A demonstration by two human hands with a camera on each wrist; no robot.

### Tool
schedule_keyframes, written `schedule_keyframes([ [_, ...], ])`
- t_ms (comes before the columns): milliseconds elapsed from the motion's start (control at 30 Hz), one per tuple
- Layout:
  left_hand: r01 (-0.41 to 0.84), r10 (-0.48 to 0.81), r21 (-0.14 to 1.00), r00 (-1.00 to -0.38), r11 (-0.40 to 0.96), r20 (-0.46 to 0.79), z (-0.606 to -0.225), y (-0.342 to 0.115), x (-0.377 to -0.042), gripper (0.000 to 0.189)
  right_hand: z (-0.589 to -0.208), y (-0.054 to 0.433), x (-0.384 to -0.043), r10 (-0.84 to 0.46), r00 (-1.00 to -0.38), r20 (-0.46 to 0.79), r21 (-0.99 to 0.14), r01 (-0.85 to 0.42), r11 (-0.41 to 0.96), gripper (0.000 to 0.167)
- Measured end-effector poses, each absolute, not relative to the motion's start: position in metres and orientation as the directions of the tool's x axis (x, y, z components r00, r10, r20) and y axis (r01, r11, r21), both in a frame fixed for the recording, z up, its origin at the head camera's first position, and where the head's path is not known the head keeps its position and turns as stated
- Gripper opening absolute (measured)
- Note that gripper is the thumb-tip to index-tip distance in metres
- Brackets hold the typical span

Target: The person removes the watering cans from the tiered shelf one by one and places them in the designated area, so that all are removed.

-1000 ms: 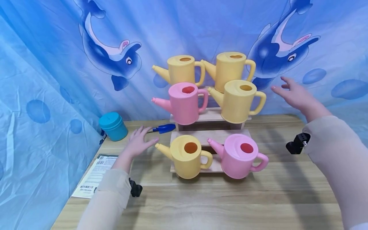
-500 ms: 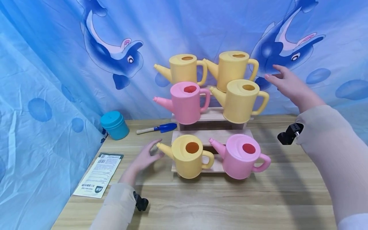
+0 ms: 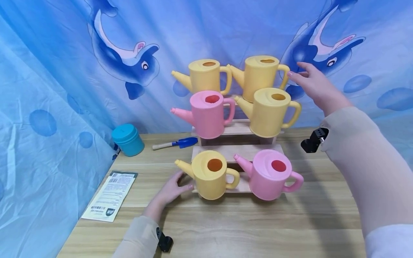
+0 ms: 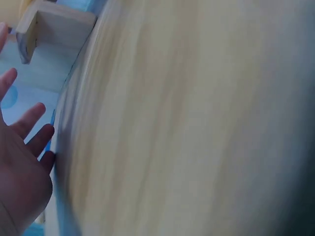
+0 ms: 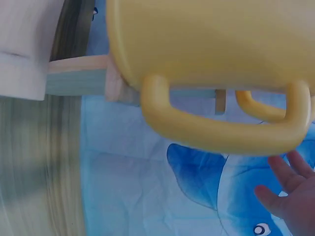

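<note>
In the head view, a wooden tiered stand holds several watering cans. On the top tier are two yellow watering cans, left and right; below them stand a pink can and a yellow one. The lowest tier bears a yellow watering can and a pink one. My left hand, empty with fingers spread, is low beside the bottom yellow can, under its spout. Up at the right, my right hand reaches its extended fingertips close to the top right can's handle, holding nothing.
A blue trowel with a wooden handle lies left of the stand. Behind it to the left stands a turquoise lidded tub. A printed seed packet lies at the table's left edge. A dolphin-print curtain hangs behind.
My left hand has come down and right, from above the trowel handle to beside the bottom yellow watering can. My right hand has moved up and left to the top right can's handle.
</note>
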State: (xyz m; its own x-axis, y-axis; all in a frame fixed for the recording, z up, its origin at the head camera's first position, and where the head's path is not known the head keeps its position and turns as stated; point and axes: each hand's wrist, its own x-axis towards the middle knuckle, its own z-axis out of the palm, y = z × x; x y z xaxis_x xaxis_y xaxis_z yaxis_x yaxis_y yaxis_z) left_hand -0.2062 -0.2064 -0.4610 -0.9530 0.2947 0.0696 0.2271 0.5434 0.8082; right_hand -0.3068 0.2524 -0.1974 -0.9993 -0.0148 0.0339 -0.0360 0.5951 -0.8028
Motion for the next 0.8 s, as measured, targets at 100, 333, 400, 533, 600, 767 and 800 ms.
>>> schedule_keyframes([
  [100, 0.265, 0.302, 0.778, -0.948, 0.570, 0.102, -0.464, -0.205, -0.205, 0.071, -0.194, 0.245, -0.312, -0.028, -0.999, 0.031, -0.814, -0.042, 0.579, 0.085],
  [333, 0.282, 0.295, 0.731, -0.949, 0.621, 0.115, -0.468, -0.204, -0.203, 0.071, -0.194, 0.235, -0.323, -0.047, -0.999, 0.018, -0.840, -0.040, 0.542, 0.087],
  [400, 0.277, 0.291, 0.733, -0.950, 0.621, 0.112, -0.468, -0.204, -0.203, 0.071, -0.195, 0.233, -0.325, -0.052, -0.998, 0.019, -0.844, -0.044, 0.534, 0.087],
  [533, 0.264, 0.281, 0.742, -0.954, 0.617, 0.105, -0.468, -0.203, -0.203, 0.069, -0.196, 0.230, -0.329, -0.067, -0.997, 0.032, -0.847, -0.062, 0.528, 0.086],
  [600, 0.264, 0.283, 0.751, -0.953, 0.605, 0.107, -0.469, -0.203, -0.202, 0.066, -0.196, 0.229, -0.330, -0.071, -0.997, 0.038, -0.848, -0.069, 0.525, 0.086],
  [767, 0.291, 0.313, 0.782, -0.941, 0.550, 0.130, -0.472, -0.201, -0.204, 0.057, -0.191, 0.228, -0.334, -0.036, -0.998, 0.052, -0.855, -0.063, 0.514, 0.082],
  [800, 0.294, 0.314, 0.787, -0.940, 0.542, 0.135, -0.472, -0.201, -0.205, 0.056, -0.190, 0.228, -0.335, -0.029, -0.998, 0.054, -0.854, -0.061, 0.516, 0.081],
])
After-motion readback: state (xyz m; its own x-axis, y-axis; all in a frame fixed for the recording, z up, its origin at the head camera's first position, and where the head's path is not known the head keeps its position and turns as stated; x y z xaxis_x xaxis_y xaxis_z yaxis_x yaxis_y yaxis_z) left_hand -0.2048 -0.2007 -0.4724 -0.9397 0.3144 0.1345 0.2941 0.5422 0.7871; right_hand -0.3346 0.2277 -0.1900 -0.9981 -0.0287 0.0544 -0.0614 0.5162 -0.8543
